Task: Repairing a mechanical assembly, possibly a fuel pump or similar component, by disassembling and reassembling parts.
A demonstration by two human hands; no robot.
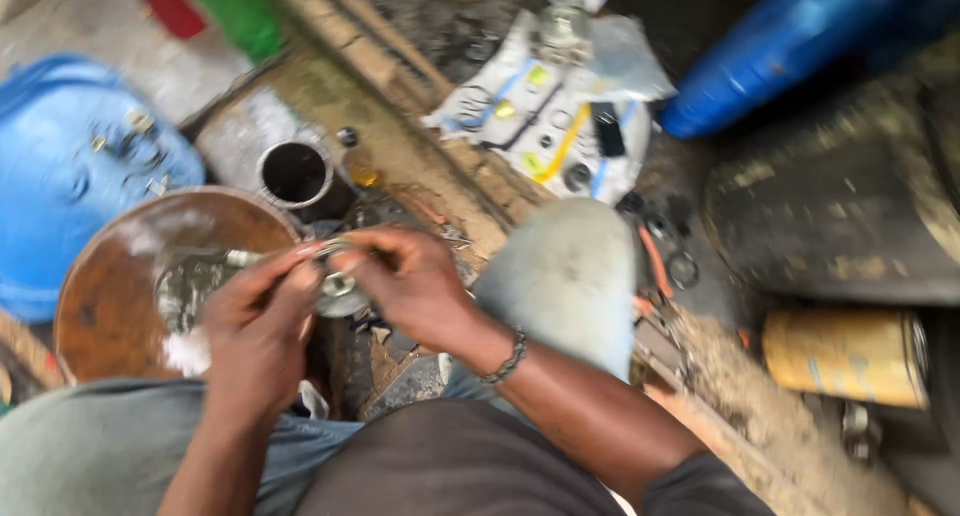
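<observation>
Blurred view down onto two hands meeting above a round rusty-brown metal basin [110,296] with a wet grey smear inside. Left hand [258,331] closed around a thin silvery metal rod [262,258], long axis running left to right, far tip poking out leftward over the basin. Right hand [405,281], with a dark beaded bracelet [507,357] at the wrist, pinched shut on a small round silvery metal part [338,288] at the rod's right end. Part held between both grips, just right of the left fingers and touching the right fingertips; exact join of rod and part too blurred to tell. Neither hand clearly nearer: both on the piece.

Farther off, a short grey metal cylinder with a dark open bore [294,173]; at far left a blue plastic lid [60,166] carrying small bits; at far centre a white printed plastic bag [545,106] strewn with rings and washers. At right, a yellow cylindrical can [845,356] lying on its side on the dirty floor.
</observation>
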